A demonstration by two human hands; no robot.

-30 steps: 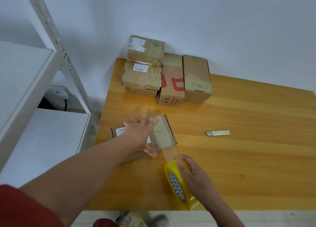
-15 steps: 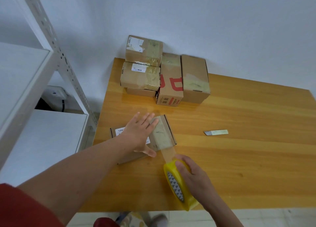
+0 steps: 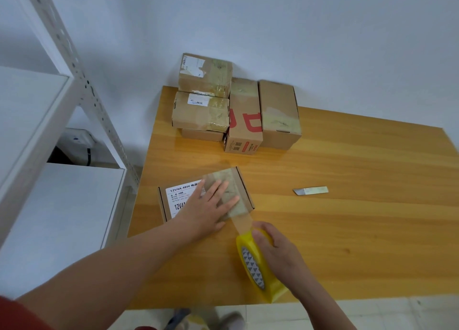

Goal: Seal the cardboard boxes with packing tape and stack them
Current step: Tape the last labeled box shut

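Cardboard box (image 3: 175,200) is lying flat near the left edge of the table (image 3: 347,218); it is looking light, stiff and liable to slide, best gripped at its short ends. Left hand (image 3: 206,206) is pressing flat on the lid, fingers straight, over the tape strip (image 3: 239,221). Right hand (image 3: 280,252) is gripping the tape roll (image 3: 255,270) just beside the box's near corner. Other boxes (image 3: 206,111) are sitting stacked at the wall.

The only camera is on my head; it looks forward and down, from near, onto the table (image 3: 347,230) and the wall (image 3: 298,31) behind.
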